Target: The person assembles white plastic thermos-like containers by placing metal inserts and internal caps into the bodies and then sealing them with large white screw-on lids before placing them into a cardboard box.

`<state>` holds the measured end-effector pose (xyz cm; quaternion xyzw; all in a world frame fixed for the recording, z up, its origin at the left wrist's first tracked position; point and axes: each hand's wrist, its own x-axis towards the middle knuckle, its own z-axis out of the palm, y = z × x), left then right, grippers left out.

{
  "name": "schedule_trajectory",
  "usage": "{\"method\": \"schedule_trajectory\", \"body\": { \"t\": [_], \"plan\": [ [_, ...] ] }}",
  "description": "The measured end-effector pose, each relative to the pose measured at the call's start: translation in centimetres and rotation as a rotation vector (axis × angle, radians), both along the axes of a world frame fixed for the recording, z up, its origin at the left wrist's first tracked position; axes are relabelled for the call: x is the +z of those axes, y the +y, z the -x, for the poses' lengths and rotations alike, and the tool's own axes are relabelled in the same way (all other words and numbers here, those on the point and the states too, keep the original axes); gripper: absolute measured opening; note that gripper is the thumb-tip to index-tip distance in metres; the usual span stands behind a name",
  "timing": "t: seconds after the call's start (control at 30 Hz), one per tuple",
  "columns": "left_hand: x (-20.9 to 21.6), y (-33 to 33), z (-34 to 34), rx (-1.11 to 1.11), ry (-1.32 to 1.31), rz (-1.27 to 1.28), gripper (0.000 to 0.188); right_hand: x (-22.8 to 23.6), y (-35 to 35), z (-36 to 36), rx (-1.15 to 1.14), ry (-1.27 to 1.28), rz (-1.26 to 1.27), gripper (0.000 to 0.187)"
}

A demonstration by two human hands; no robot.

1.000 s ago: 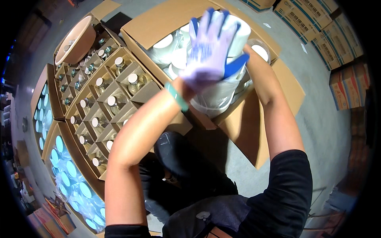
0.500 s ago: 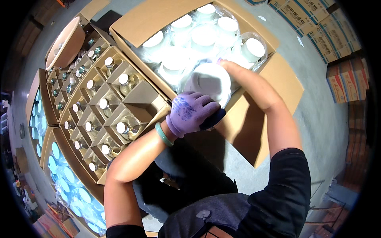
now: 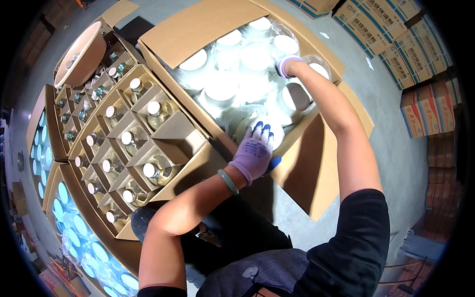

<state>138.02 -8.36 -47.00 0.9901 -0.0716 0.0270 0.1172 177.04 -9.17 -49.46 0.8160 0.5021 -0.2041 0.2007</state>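
Note:
My left hand [image 3: 254, 152], in a purple glove with dark blue fingertips, lies with fingers stretched out on a white round-topped container [image 3: 278, 137] at the near corner of an open cardboard box [image 3: 217, 121]. My right hand [image 3: 286, 65], gloved too, reaches in at the box's right side between white containers. Its fingers are mostly hidden, so its grip does not show. Several white cylindrical containers [image 3: 220, 91] stand around in clear plastic wrap, blurred by glare. A shaded one [image 3: 296, 96] sits just below my right wrist.
To the left, a divided carton [image 3: 170, 185] holds several clear bottles with white caps [image 3: 151, 170]. A pink basin [image 3: 81, 54] rests tilted behind it. Light-blue lidded containers [image 3: 81, 225] fill boxes at the far left. Stacked cartons [image 3: 391, 42] stand far right. A box flap [image 3: 316, 171] juts out near my right arm.
The white container that was held tilted between both hands is now down in the box. My left hand has shifted right and its fingers have straightened; my right hand has moved slightly farther away.

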Motion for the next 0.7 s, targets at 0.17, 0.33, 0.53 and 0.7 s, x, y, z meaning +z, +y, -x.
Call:
{"method": "schedule_trajectory", "body": {
  "t": [0.17, 0.33, 0.53, 0.7],
  "plan": [
    [-0.6, -0.1, 0.2, 0.048, 0.023, 0.081, 0.066, -10.7, -0.7, -4.0, -0.044, 0.176, 0.248, 0.045],
    [-1.8, 2.8, 1.0, 0.019, -0.003, 0.162, 0.060, -15.7, 3.4, -1.7, -0.146, -0.129, 0.376, 0.036],
    [-0.7, 2.2, 0.5, -0.013, -0.082, 0.292, 0.056, -17.5, -0.5, -4.8, 0.145, -0.452, 0.461, 0.042],
    [-2.7, 2.1, 0.2, 0.043, -0.081, 0.233, 0.058, -10.3, 1.8, 0.7, 0.164, -0.321, 0.458, 0.041]
  ]
}}
